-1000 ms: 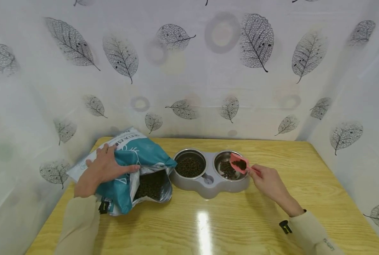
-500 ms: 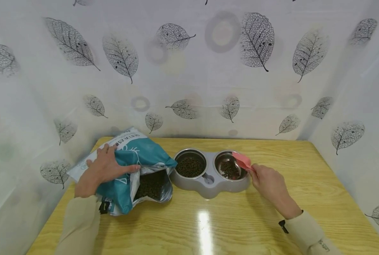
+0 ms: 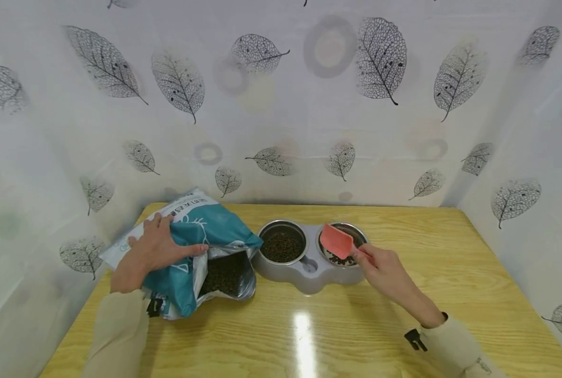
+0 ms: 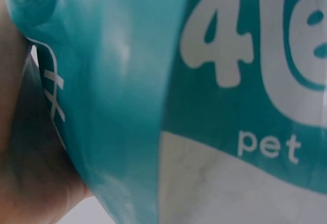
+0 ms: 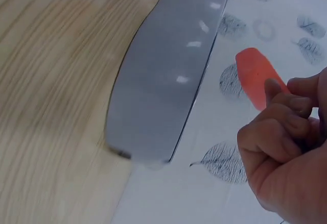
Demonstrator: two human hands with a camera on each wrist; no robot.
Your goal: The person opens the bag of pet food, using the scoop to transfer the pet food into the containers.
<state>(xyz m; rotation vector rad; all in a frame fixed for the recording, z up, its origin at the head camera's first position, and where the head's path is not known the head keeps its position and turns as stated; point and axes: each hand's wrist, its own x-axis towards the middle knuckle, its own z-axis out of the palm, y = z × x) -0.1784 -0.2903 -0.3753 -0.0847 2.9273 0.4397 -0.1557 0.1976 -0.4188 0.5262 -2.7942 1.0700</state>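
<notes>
The right hand (image 3: 386,270) pinches the scoop (image 3: 336,241), tipped over the right bowl (image 3: 358,234) near the table's (image 3: 413,231) back edge; its contents are hidden. Best shake it low, inside the rim, the left hand (image 3: 157,254) spread steadying the bag (image 3: 221,226) at the left edge.

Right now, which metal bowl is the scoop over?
The right metal bowl, farther from the pet-food bag: the pink scoop hangs over it, not over the left bowl.
</notes>
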